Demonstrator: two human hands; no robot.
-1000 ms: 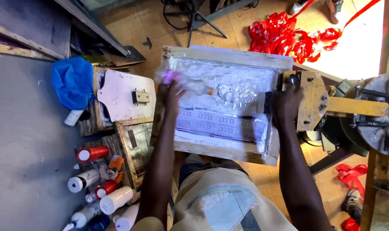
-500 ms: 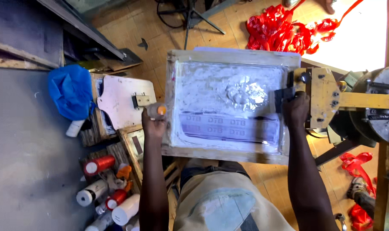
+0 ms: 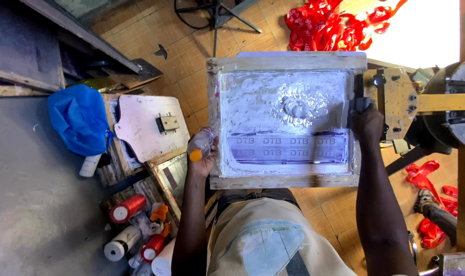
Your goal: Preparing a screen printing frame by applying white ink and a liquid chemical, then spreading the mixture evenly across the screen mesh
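A wooden-framed printing screen [image 3: 283,60] lies flat in front of me, smeared with white ink [image 3: 294,105] and showing two rows of purple letters near its front. My left hand [image 3: 204,162] is at the frame's left edge, shut around a small clear bottle [image 3: 199,145] with an orange cap. My right hand [image 3: 366,122] is at the screen's right edge, gripping the dark handle of a squeegee [image 3: 356,105]. Its pale blade looks blurred over the mesh.
A yellow wooden clamp and metal press arm [image 3: 442,102] hold the frame on the right. A blue bag [image 3: 79,120], a pinkish board [image 3: 148,125] and red and white spools [image 3: 128,207] sit to the left. Red ribbons [image 3: 329,23] lie on the tiled floor.
My left hand has come off the screen and moved to the frame's left edge with the bottle. My right hand stays at the right edge.
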